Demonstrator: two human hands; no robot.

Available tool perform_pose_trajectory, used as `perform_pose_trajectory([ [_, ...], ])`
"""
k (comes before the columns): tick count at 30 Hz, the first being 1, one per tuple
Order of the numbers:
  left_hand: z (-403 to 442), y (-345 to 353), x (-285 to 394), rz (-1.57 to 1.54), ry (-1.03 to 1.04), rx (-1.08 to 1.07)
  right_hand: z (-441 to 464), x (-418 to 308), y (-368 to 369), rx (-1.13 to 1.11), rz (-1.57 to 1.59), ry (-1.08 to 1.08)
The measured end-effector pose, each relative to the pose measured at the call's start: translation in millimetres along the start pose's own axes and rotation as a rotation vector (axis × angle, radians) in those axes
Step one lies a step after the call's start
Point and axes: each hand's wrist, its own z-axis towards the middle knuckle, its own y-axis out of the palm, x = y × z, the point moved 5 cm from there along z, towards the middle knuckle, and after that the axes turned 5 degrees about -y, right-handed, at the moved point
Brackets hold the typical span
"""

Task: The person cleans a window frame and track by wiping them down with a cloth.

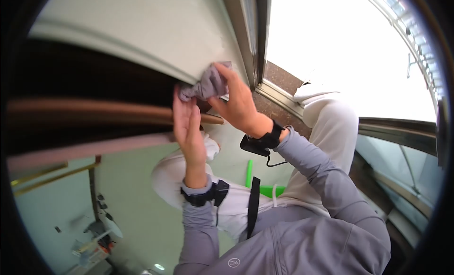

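A crumpled grey-purple cloth [211,82] is bunched between my two hands, against the lower corner of a pale panel [142,29]. My right hand [239,102] grips the cloth's upper part between thumb and fingers. Lower and to the left, my left hand [188,126] is raised, with its fingertips at the cloth's twisted end. The left fingers are partly hidden behind the cloth. A dark recess with a brown bar [118,110] lies left of my left hand.
A metal window frame [255,34] runs beside the panel, with a brown stone sill [279,104] below it. Between my legs, a green object [270,191] shows. Assorted items [97,239] lie at the lower left on the pale floor [137,209].
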Motion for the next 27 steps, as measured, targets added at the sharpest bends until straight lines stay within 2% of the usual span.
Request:
perform_pose_trajectory([
  [3,17.5,-15.6,30.3,0.083,0.033,0.042,42.0,-26.1,-6.1,-0.040,0.000,-0.127],
  [6,30.4,-28.9,31.9,0.693,0.038,0.205,50.3,-26.1,-7.9,-0.111,-0.031,-0.161],
  [7,35.5,-36.0,22.6,0.715,0.032,0.203,46.9,-23.3,-6.6,-0.169,-0.053,-0.196],
  [10,36.0,-46.1,-23.7,0.778,-0.296,0.050,22.8,7.5,-0.2,-0.361,-0.200,-0.369],
  [13,33.9,-48.6,-68.6,0.731,-0.181,0.014,7.1,25.7,2.6,-0.497,-0.199,-0.368],
  [16,30.8,-49.6,-74.9,0.552,-0.146,0.027,7.6,20.5,3.6,-0.637,-0.216,-0.178],
  [17,30.1,-49.8,-75.3,0.517,-0.189,0.055,8.6,18.4,1.6,-0.638,-0.202,-0.191],
  [20,18.3,-47.1,-56.0,0.262,-0.017,0.189,18.0,4.0,-6.9,-0.513,-0.101,-0.213],
  [23,21.2,-44.6,-18.6,0.289,0.222,0.284,46.9,-29.8,-14.2,-0.403,-0.093,-0.372],
  [24,23.8,-44.8,-19.5,0.319,0.200,0.314,51.0,-34.7,-13.8,-0.383,-0.077,-0.389],
  [26,31.2,-49.1,-25.0,0.391,0.150,0.369,50.3,-24.2,-7.8,-0.448,-0.064,-0.245],
  [27,35.8,-53.1,-37.8,0.470,0.153,0.315,47.8,-18.6,-4.0,-0.474,-0.057,-0.168],
])
